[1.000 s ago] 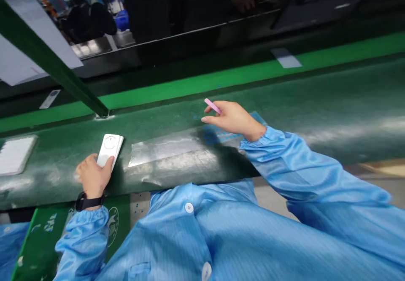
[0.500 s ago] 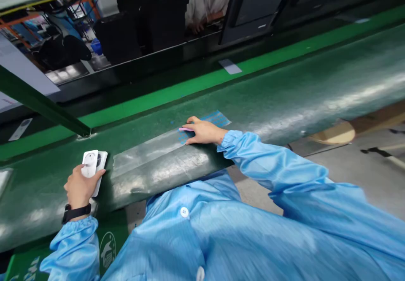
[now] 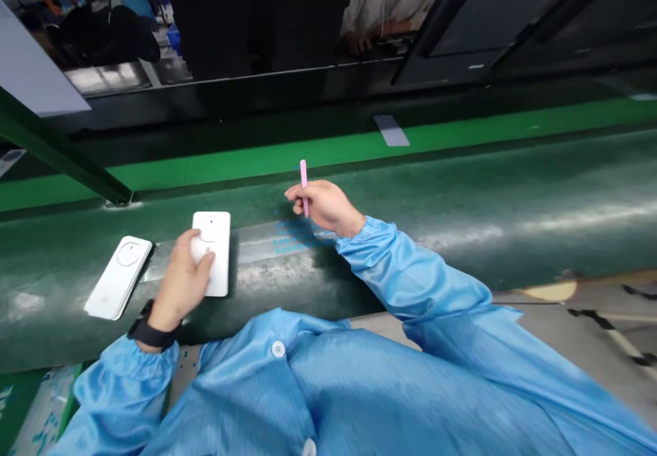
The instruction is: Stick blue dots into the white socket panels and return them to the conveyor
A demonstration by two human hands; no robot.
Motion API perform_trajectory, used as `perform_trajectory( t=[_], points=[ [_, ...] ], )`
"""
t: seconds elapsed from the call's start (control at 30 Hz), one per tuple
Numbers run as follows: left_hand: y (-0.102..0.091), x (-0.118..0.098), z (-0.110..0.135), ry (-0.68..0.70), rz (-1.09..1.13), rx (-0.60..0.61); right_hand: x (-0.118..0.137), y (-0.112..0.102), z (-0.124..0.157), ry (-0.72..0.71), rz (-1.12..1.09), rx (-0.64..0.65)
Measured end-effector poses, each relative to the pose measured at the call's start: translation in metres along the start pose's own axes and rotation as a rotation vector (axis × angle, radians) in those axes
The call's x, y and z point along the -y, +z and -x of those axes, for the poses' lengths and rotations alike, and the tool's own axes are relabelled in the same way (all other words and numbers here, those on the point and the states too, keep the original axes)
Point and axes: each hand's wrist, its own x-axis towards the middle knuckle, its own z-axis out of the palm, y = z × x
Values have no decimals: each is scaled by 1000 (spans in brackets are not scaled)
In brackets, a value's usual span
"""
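My left hand has its thumb and fingers on a white phone-shaped panel, which lies over a clear strip on the green work surface. Left of it sits a stack of similar white panels, the top one with a round camera outline. My right hand is closed around a slim pink pen-like tool, held upright; its lower tip is partly hidden by the fingers. Just below that hand, a sheet of small blue stickers lies on the strip.
A grey phone-shaped panel rests on the bright green ledge at the back. A dark green post rises at the left. Beyond the ledge are dark screens and a co-worker's hand.
My left hand has moved right, taking one white panel off the stack onto the strip. My right hand has lifted off the sticker sheet, and the pink tool has turned from lying flat to upright.
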Motion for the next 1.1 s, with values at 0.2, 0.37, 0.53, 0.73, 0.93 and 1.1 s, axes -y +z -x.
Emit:
perform_trajectory(
  t=[0.2,0.37,0.53,0.73,0.93,1.1],
  points=[
    [44,-27,1,-86,141,204,-20,18,2,95,-88,68],
    [32,-20,15,-142,103,258,-28,18,17,179,30,292],
    [18,-14,12,19,-153,324,-27,18,26,193,225,247],
    [27,-11,-33,339,-204,275,-24,18,27,164,345,235],
    [46,-9,-45,342,-160,363,-23,16,28,170,365,225],
    [48,-7,-40,368,-93,355,-20,15,29,207,370,198]
  ],
)
